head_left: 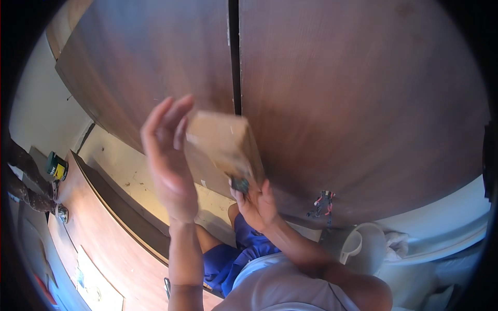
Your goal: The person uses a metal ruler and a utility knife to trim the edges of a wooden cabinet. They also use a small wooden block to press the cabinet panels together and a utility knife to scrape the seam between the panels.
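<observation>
Left hand raised, right hand holding block, yellow-labelled jar

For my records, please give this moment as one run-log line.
right hand: holds tan rectangular block by lower end; left hand: open, raised beside it; behind: large brown panel

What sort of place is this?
Probably a woodworking area or a room being fitted out, judging by the large brown wooden panels, the dark green container at far left, and the pale bucket at lower right.
</observation>
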A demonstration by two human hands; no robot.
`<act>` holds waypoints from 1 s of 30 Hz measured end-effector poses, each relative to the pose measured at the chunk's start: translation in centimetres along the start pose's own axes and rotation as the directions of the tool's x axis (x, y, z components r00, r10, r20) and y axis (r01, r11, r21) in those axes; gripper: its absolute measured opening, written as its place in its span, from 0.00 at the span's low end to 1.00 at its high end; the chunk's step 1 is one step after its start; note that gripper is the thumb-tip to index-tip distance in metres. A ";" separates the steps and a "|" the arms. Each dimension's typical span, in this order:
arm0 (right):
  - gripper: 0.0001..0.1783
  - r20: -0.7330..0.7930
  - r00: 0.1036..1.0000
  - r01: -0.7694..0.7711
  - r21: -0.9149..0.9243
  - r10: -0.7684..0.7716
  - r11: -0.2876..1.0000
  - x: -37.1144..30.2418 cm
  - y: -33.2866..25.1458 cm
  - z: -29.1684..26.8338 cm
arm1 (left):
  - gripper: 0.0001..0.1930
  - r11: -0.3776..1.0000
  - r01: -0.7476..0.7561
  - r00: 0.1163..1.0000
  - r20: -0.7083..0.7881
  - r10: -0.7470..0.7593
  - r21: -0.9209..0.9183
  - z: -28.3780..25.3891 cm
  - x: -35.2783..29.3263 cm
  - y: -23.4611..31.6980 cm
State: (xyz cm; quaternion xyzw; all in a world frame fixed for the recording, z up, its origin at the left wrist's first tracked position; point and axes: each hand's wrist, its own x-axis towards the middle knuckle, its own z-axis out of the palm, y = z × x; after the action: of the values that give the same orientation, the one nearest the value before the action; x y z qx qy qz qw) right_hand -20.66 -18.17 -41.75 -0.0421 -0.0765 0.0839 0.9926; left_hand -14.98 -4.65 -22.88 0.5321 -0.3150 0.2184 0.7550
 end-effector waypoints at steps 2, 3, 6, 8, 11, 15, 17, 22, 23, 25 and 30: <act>0.41 0.044 0.998 -0.046 0.037 0.045 0.998 1.9 0.4 -0.5 | 0.59 0.946 -0.173 0.982 0.126 0.143 0.272 2.2 -0.5 -0.4; 0.40 0.020 1.000 0.002 0.051 -0.003 0.999 2.3 0.8 -0.3 | 0.60 0.855 -0.250 0.968 0.154 0.201 0.455 3.2 -0.2 -0.6; 0.38 -0.002 0.997 0.081 0.092 -0.081 0.992 3.9 1.0 0.4 | 0.58 0.799 -0.278 0.960 0.128 0.249 0.533 4.6 1.0 -3.3; 0.36 0.013 0.998 0.053 0.115 -0.055 0.992 4.3 1.1 0.4 | 0.56 0.727 -0.343 0.936 0.152 0.317 0.595 5.1 1.5 -4.2; 0.35 -0.002 1.000 0.012 0.134 -0.011 0.991 4.7 1.6 1.7 | 0.54 0.666 -0.391 0.915 0.187 0.358 0.635 5.1 2.6 -3.6; 0.35 0.032 0.999 -0.001 0.163 -0.004 0.987 6.1 2.2 3.7 | 0.53 0.633 -0.436 0.892 0.217 0.396 0.640 4.8 4.4 -2.8; 0.36 0.039 0.999 0.004 0.196 -0.012 0.981 7.1 2.4 4.4 | 0.53 0.606 -0.469 0.874 0.237 0.425 0.642 5.1 5.9 -2.1; 0.37 0.124 0.992 -0.069 0.264 0.037 0.962 8.5 2.3 6.7 | 0.50 0.484 -0.554 0.813 0.314 0.490 0.678 5.8 8.4 -0.3; 0.36 0.128 0.991 -0.071 0.264 0.038 0.962 8.6 2.3 7.5 | 0.48 0.498 -0.553 0.812 0.298 0.502 0.668 5.9 8.8 0.0; 0.36 0.176 0.982 -0.123 0.285 0.074 0.951 9.1 2.2 8.1 | 0.45 0.532 -0.554 0.809 0.263 0.526 0.640 6.6 9.7 0.5; 0.35 0.262 0.963 -0.149 0.289 0.072 0.946 10.0 1.2 11.7 | 0.38 0.538 -0.566 0.797 0.248 0.550 0.625 7.7 11.8 2.5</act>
State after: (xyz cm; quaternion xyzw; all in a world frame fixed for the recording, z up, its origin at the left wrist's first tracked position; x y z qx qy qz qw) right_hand -12.98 -14.41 -28.95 0.1189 -0.1833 0.1553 0.9634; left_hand -10.19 -11.16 -11.06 0.6405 -0.3749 0.5394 0.3977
